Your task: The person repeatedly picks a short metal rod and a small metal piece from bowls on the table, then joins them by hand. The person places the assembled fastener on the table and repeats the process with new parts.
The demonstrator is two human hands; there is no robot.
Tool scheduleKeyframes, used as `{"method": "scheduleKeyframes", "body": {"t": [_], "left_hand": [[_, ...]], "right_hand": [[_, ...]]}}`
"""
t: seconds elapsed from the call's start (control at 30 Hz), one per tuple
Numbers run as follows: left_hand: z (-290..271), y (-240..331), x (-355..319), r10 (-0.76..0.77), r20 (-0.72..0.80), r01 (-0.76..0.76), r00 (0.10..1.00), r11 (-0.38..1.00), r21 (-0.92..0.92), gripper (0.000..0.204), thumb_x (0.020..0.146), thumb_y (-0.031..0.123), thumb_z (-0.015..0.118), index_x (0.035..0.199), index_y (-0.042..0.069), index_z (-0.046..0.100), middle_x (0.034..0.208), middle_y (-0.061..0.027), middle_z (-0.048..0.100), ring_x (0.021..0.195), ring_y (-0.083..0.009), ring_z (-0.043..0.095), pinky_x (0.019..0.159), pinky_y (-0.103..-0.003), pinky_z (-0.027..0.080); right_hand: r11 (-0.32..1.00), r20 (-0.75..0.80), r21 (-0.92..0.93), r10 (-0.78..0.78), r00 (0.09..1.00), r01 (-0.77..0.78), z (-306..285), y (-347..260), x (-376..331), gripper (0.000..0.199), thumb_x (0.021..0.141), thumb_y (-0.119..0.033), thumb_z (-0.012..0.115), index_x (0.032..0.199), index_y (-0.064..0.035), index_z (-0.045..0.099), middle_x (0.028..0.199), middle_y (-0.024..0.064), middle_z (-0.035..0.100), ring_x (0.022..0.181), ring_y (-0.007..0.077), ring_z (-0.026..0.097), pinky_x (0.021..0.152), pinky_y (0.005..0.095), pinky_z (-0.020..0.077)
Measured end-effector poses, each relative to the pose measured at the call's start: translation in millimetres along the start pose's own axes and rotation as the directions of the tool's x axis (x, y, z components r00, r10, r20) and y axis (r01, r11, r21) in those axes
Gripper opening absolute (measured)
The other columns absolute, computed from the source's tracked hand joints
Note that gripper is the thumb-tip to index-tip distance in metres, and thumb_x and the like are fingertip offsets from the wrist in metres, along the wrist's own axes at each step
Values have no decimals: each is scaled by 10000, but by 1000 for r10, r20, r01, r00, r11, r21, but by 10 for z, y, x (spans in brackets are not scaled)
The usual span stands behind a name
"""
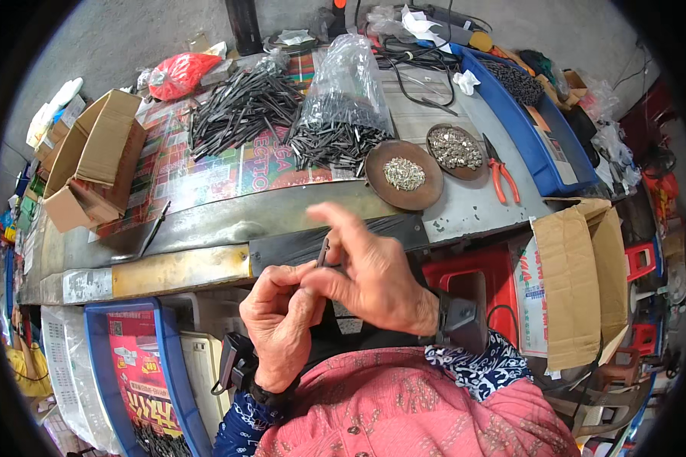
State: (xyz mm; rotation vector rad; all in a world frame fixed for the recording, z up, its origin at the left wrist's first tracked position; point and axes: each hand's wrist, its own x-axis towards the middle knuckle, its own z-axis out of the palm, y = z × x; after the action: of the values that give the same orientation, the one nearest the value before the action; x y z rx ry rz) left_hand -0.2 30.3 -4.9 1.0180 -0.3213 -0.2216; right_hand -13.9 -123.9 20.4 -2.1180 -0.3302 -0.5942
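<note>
Hands meet just below the near edge of the workbench (206,228), close to the person's chest; the left hand (282,324) is curled with thumb and forefinger pinched on the lower end of a thin dark pin (322,253), and the right hand (373,278) pinches the same pin from the other side, its forefinger lifted and stretched toward the upper left (both wrists carry a dark strapped device); the pin stands nearly upright between the fingertips, over a black plate fixed at the bench's near edge. On the bench, toward its middle, a loose heap of dark pins (240,110) lies on a colourful printed sheet, and just right of it a clear plastic bag (343,99) spills more of the same pins; nearer the right side sit two shallow round brown dishes, the near dish (404,175) and the far dish (455,150), each holding small pale metal bits; red-handled pliers (501,177) lie just right of the far dish; a long blue tray (526,129) runs along the right edge; an open cardboard box (91,160) sits at the left edge, a red bag (179,74) lies at the far edge, and a blue crate (141,373) stands below the bench at the person's left.
</note>
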Motion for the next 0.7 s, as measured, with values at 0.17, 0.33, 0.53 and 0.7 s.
{"method": "scheduleKeyframes", "body": {"t": [0.17,0.33,0.53,0.7], "left_hand": [[-63,-12,2,-3,22,3,1000,1000,3,130,937,-18,579,1060,-27,617,842,-56,659,568,-40,471,486,-187,337],[-75,-28,4,7,34,-6,999,1000,-16,108,940,-21,575,1040,-14,615,851,-35,648,588,-34,480,490,-185,345],[-9,-55,-33,33,27,-31,999,998,-53,81,929,-31,590,1006,-9,605,844,-14,626,608,-33,491,501,-185,369],[-58,-41,-14,12,-16,-12,1000,1000,18,106,936,-18,588,1040,-15,611,835,-5,614,594,-25,469,501,-177,347]], "right_hand": [[997,-74,-2,73,995,-73,-15,3,-14,365,828,-256,752,1055,-40,565,768,96,573,620,238,604,528,351,477],[998,-94,65,-21,995,27,117,12,-64,238,839,-184,722,844,-31,540,727,99,536,596,294,575,514,375,467],[972,-209,-189,-181,961,143,270,48,-93,219,858,-112,672,757,-47,489,684,109,494,567,299,549,469,386,440],[979,-150,-128,-178,973,160,241,65,-62,232,863,-134,679,773,-46,483,692,103,493,562,293,546,477,391,444]]}}
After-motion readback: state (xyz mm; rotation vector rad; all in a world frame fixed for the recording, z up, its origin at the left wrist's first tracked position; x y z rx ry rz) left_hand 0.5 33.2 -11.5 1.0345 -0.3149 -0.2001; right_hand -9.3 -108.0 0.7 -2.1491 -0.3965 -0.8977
